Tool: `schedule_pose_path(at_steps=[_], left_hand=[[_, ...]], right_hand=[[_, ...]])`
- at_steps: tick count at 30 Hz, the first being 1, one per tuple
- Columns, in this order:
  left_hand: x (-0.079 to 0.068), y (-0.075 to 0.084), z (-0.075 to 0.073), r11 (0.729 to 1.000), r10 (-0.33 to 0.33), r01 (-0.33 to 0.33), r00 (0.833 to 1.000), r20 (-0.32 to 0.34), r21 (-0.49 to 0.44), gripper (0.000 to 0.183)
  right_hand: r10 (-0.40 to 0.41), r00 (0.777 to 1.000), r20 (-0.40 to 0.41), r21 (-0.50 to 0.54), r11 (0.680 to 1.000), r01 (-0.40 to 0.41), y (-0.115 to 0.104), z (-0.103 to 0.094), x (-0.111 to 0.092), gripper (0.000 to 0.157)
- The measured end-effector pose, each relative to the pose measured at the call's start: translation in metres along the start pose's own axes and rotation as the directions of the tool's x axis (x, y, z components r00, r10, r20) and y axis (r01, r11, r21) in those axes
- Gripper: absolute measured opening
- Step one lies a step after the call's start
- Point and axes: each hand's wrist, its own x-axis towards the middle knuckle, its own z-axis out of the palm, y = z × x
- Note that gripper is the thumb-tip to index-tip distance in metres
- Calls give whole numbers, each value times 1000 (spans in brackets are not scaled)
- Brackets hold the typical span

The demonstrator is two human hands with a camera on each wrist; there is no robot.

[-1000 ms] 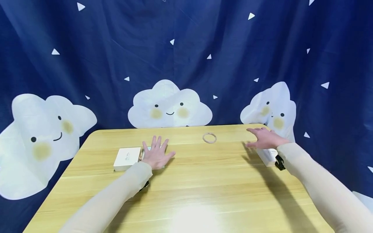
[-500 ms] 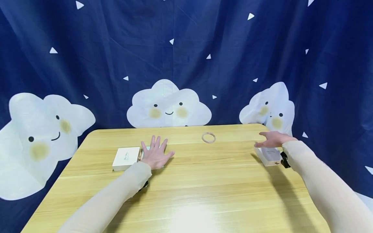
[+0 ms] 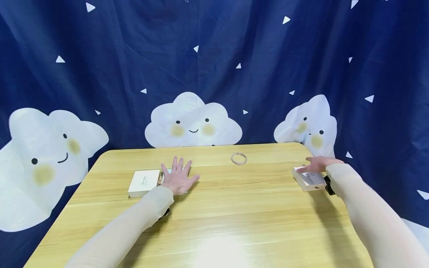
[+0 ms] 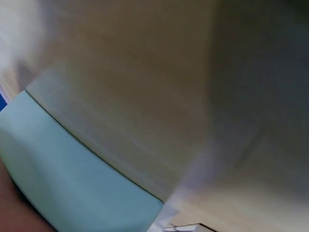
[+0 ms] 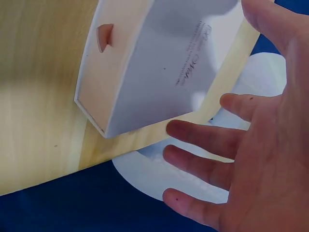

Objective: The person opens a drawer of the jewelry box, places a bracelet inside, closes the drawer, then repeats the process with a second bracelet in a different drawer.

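Observation:
My left hand lies flat with its fingers spread over a pale blue box, covering most of it in the head view. At the far right of the table my right hand is over a white drawer box with lettering on top. In the right wrist view this box shows a pinkish drawer front with a small tan pull tab. Thumb and fingers are apart there, extended toward the box's far side, not closed round it.
Left of the left hand sits another white box with lettering. A thin pale bangle lies toward the back of the wooden table. A dark blue curtain with clouds hangs behind the table's back edge.
My right hand has moved right and lowered onto the far-right white box, uncovering more of its top. My left hand has stayed spread in place.

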Motion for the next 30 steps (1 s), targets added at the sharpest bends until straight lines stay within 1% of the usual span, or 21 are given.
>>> schedule_pose_path(at_steps=[3, 9, 16, 22, 26, 30], left_hand=[[-1, 0, 0, 1000, -2, 2, 1000, 7, 0, 82], [-1, 1, -1, 1000, 0, 0, 1000, 7, -8, 81], [-2, 2, -1, 1000, -6, 6, 1000, 10, -28, 82], [-1, 3, 0, 1000, -5, 5, 1000, 9, -29, 82], [1, 2, 0, 999, -1, 2, 1000, 5, -38, 82], [-2, 1, 0, 999, -2, 2, 1000, -1, -42, 81]], right_hand=[[30, 999, 15, 15, 999, -30, 0, 2, 1, 108], [18, 1000, 14, 9, 1000, -19, -2, 3, 3, 108], [46, 999, 29, 89, 995, -49, -3, 6, 6, 111], [30, 1000, 8, 95, 995, -31, -1, 10, 9, 108], [9, 1000, 0, 94, 996, -9, 2, 13, 14, 110], [-13, 1000, -20, 81, 997, 14, -2, 16, 14, 106]])
